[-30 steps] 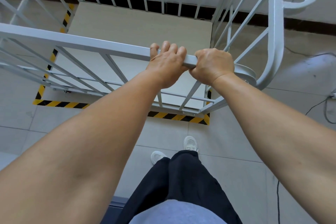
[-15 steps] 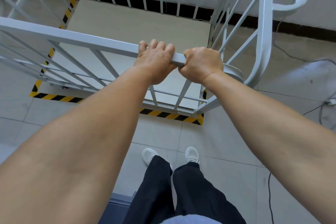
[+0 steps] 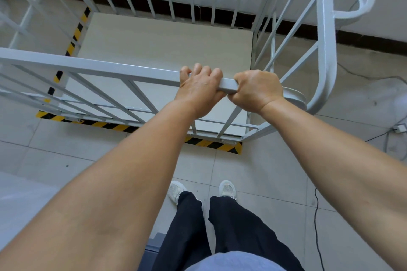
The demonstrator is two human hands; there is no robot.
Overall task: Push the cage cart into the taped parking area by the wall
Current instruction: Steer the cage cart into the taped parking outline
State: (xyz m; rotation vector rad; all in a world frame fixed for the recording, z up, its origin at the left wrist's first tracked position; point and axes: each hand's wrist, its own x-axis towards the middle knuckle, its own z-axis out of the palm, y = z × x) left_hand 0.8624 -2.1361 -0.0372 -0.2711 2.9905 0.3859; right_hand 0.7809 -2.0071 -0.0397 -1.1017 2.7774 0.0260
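Observation:
A white metal cage cart with barred sides and a pale board floor stands in front of me, its far side against the wall. Black-and-yellow floor tape runs along the cart's near edge and up its left side, so the cart's base lies inside the taped outline. My left hand and my right hand sit side by side, both wrapped around the cart's top rail near its right corner.
The wall with a dark skirting strip runs across the back. Cables and a plug block lie on the tiled floor at the right. My feet in white shoes stand behind the tape. A grey object edge shows at bottom centre.
My feet have come together side by side behind the tape. The cart stays inside the outline and both hands keep the same grip on the rail.

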